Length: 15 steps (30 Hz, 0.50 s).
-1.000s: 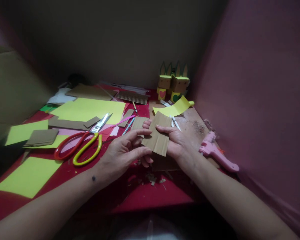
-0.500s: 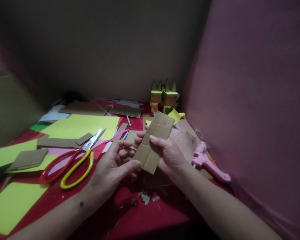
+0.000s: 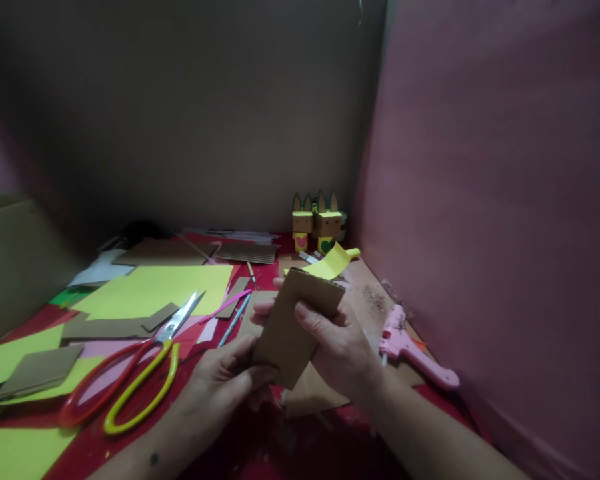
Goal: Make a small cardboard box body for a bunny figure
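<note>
Here, left of the pink glue gun (image 3: 400,341), we see the left hand (image 3: 227,373) and right hand (image 3: 341,343), fingers gripping a cardboard rectangle (image 3: 294,333); uneven thumb pressure could crease it.

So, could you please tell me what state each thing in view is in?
Cardboard piece, held tilted
Left hand, holding its lower end
Right hand, gripping its side
Scissors, lying slightly open
Pink glue gun, lying down; power unclear
Yellow strip, curled
Box-headed figures, standing upright
</note>
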Each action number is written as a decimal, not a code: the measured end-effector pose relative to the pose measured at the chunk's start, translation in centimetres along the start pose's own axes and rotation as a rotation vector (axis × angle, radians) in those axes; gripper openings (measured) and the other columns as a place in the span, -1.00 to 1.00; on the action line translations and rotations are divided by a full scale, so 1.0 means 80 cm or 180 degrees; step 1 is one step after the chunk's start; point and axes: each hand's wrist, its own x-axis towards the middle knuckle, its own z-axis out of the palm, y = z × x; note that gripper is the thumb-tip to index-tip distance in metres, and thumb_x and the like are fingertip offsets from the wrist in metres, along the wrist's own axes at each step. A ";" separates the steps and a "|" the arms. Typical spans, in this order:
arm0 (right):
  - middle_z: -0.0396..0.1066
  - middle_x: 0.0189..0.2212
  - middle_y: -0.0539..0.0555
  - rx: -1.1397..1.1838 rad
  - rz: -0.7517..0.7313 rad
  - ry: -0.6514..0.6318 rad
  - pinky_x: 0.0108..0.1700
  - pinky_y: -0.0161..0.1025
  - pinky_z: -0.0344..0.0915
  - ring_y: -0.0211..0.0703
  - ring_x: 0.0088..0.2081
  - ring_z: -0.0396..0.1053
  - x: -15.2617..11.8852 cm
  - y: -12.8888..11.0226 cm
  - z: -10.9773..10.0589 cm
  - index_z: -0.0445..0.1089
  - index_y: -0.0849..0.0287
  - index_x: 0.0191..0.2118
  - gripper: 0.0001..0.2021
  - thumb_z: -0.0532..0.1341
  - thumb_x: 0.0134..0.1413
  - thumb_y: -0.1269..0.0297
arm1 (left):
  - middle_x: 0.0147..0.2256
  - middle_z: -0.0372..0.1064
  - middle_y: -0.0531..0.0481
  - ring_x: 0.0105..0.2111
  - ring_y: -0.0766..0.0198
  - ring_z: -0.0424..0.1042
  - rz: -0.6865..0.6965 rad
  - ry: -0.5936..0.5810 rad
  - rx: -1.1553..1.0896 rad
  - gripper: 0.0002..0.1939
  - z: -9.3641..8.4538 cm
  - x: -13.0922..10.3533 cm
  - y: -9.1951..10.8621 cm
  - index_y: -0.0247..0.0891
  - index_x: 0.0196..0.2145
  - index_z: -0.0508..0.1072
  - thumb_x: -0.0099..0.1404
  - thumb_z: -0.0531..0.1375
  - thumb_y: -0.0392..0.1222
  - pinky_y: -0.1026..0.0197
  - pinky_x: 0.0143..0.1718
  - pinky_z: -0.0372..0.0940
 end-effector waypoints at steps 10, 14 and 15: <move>0.63 -0.18 0.22 0.0040 -0.0045 -0.0042 0.01 0.08 0.48 0.08 -0.11 0.59 -0.003 0.007 0.003 0.61 0.17 -0.16 -0.73 0.27 0.20 0.10 | -0.60 0.36 0.10 -0.59 0.29 0.30 0.0055 -0.0003 -0.0019 -0.81 0.002 0.001 -0.004 -0.15 -0.43 0.51 0.19 0.32 0.00 0.29 -0.51 0.22; 0.64 -0.18 0.18 -0.0067 -0.0051 -0.0068 -0.02 0.04 0.51 0.05 -0.13 0.60 -0.005 0.002 0.004 0.62 0.12 -0.15 -0.74 0.29 0.19 0.10 | -0.59 0.38 0.07 -0.58 0.28 0.30 0.0097 0.0091 0.0099 -0.79 0.000 0.002 -0.009 -0.18 -0.43 0.51 0.18 0.32 0.01 0.28 -0.52 0.24; 0.64 -0.17 0.16 -0.0091 -0.0054 -0.0122 -0.03 0.03 0.51 0.04 -0.13 0.60 -0.006 0.001 0.005 0.62 0.11 -0.14 -0.75 0.29 0.19 0.10 | -0.58 0.39 0.07 -0.58 0.28 0.31 0.0145 0.0135 0.0138 -0.79 0.000 0.002 -0.010 -0.18 -0.42 0.52 0.17 0.33 0.01 0.28 -0.52 0.25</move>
